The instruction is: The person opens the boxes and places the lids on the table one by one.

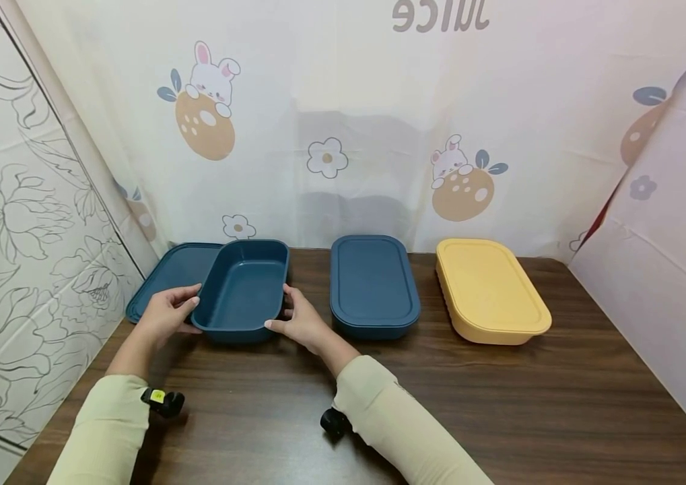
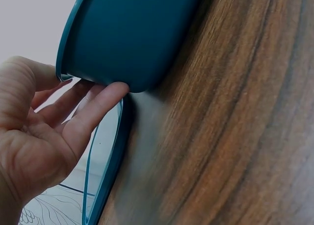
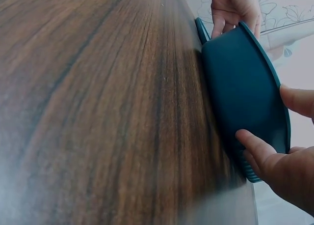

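A dark blue rectangular food container [image 1: 242, 296], without a lid on it, is at the left of the table between both hands. My left hand [image 1: 167, 313] holds its left side, thumb at the rim and fingers against the outer wall [image 2: 117, 43]. On the opposite side my right hand [image 1: 303, 323] grips it, thumb at the near rim corner and fingers along the wall, as the right wrist view also shows. A loose blue lid [image 1: 167, 279] lies to the left, partly hidden behind the container and left hand. Whether the container's base fully touches the table is unclear.
Right of the hands stands a second blue container [image 1: 374, 286] with its lid on. Farther right is a yellow lidded container [image 1: 494, 289]. All are on a dark wooden table [image 1: 518, 411], with a printed curtain [image 1: 373, 87] along the back edge.
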The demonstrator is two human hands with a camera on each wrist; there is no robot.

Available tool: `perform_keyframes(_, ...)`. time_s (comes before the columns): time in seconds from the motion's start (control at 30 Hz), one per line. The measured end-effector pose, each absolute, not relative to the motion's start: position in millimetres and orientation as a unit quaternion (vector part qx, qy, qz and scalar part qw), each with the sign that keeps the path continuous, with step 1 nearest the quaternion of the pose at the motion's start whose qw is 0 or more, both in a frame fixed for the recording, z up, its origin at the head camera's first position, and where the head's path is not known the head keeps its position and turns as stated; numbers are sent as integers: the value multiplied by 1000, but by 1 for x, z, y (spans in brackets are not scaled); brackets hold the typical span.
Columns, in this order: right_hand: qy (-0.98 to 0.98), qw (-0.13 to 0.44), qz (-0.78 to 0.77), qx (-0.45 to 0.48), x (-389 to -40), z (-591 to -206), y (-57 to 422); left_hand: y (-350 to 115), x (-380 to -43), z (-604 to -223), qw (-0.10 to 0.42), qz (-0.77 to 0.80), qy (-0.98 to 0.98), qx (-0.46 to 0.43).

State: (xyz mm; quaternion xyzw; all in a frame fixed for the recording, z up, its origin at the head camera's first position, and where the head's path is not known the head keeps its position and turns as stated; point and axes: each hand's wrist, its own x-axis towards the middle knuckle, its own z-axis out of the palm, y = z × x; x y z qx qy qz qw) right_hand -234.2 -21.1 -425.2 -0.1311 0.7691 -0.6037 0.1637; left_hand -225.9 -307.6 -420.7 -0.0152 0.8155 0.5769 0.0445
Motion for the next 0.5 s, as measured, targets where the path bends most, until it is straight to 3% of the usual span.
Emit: perform_keyframes(0.5, 785, 149, -590, -116, -240, -423, -33, -314, -238, -420, 54, 574, 816, -27)
